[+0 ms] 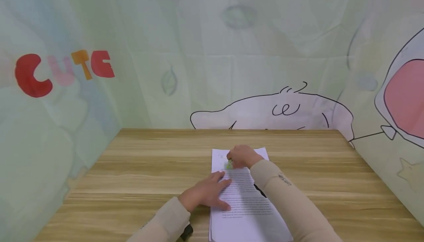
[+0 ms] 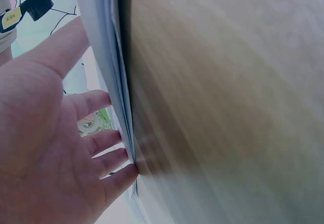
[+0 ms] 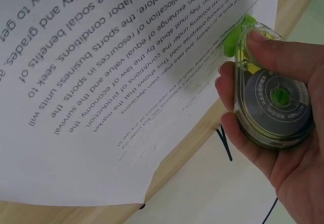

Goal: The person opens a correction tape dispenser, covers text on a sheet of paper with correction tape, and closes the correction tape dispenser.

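A stack of printed paper sheets [image 1: 248, 225] lies on the wooden table. My left hand [image 1: 208, 192] rests on the stack's left side with its fingers spread; in the left wrist view its fingertips touch the sheets' edge. My right hand [image 1: 243, 156] is near the top of the page and grips a clear correction tape [image 3: 276, 102], thumb on top and fingers curled beneath. The dispenser has a dark reel with a green hub, and a green cap [image 3: 233, 40] shows by its tip against the page. Some printed lines near the top look partly covered in white.
The wooden table [image 1: 159, 161] reaches back to a fabric backdrop [image 1: 149, 43] with cartoon drawings, which also hangs at both sides. A black wrist strap device [image 1: 187, 231] shows beside the left sleeve.
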### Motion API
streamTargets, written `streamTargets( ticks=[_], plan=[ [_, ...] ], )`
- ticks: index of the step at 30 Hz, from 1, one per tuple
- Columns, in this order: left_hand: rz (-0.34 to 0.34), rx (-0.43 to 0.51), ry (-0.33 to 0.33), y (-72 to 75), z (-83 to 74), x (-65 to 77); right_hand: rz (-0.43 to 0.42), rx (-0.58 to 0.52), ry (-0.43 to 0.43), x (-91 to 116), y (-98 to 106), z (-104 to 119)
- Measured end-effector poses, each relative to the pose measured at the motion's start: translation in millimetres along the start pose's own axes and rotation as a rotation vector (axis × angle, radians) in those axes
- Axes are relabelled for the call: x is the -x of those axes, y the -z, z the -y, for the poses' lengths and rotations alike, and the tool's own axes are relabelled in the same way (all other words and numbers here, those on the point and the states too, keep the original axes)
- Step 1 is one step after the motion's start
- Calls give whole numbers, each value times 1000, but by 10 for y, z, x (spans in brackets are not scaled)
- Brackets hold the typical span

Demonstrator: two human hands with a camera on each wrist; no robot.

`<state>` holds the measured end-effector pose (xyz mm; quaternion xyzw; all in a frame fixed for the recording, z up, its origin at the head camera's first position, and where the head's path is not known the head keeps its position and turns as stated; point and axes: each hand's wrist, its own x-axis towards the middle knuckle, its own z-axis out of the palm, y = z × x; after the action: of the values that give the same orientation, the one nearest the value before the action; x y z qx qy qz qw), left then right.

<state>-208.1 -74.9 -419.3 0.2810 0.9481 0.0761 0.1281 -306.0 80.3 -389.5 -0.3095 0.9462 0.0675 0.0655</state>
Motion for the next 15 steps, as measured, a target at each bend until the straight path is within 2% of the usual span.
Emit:
streamTargets(
  ticks=[8, 9, 15],
  plan=[
    [18, 7, 14, 11, -7, -1, 7, -8, 6, 25, 16, -14],
    [16, 7, 14, 14, -10, 1, -18, -4, 36, -18, -54, -69],
    [12, 7, 12, 36, -29, 22, -46, 13, 71, 2, -78, -115]
  ],
)
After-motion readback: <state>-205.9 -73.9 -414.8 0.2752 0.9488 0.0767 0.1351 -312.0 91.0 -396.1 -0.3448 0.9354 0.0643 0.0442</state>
